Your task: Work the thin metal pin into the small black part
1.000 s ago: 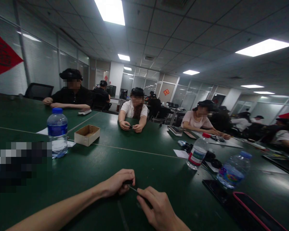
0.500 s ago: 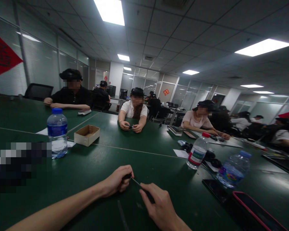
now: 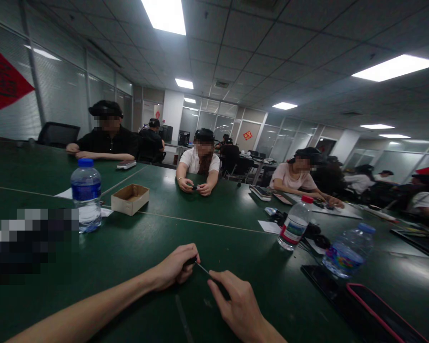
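Note:
Over the near part of the green table, my left hand (image 3: 178, 265) is closed around a small black object (image 3: 190, 261), mostly hidden by the fingers. A thin metal shaft, like that of a screwdriver (image 3: 202, 268), runs from this black object to my right hand (image 3: 239, 297). The right thumb and forefinger are closed about its near end, where a dark, handle-like part shows between them. My hands are a short way apart, joined only by the shaft. What the shaft's far tip touches is hidden at the left fingers.
A blue-capped bottle (image 3: 86, 195) and an open cardboard box (image 3: 130, 199) stand left. On the right are a red-capped bottle (image 3: 295, 223), another bottle (image 3: 348, 249), a dark phone (image 3: 319, 281) and a red-edged phone (image 3: 382, 314). Several people sit around the table (image 3: 146, 247).
My hands keep the same hold on the shaft and black object, with hardly any movement. The whole view has shifted very slightly.

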Motion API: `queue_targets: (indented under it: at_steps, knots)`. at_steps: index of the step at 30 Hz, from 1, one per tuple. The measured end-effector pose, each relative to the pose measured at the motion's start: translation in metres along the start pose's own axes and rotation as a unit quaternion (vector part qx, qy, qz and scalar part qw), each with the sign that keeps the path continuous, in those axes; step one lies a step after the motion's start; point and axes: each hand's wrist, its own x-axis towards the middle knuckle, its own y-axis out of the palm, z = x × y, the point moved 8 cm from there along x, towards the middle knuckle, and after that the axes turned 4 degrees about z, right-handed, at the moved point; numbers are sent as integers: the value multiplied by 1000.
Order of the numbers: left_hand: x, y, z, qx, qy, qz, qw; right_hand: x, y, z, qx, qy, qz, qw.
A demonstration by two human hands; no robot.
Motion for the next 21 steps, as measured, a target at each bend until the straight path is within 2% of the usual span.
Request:
queue_targets:
  at_steps: [11,21]
  knots:
    - [1,-2,2,14,-9,3,1000,1,-1,1,-2,11,7,1000]
    - [1,-1,3,24,12,-8,1000,-2,-2,1,-21,9,1,1000]
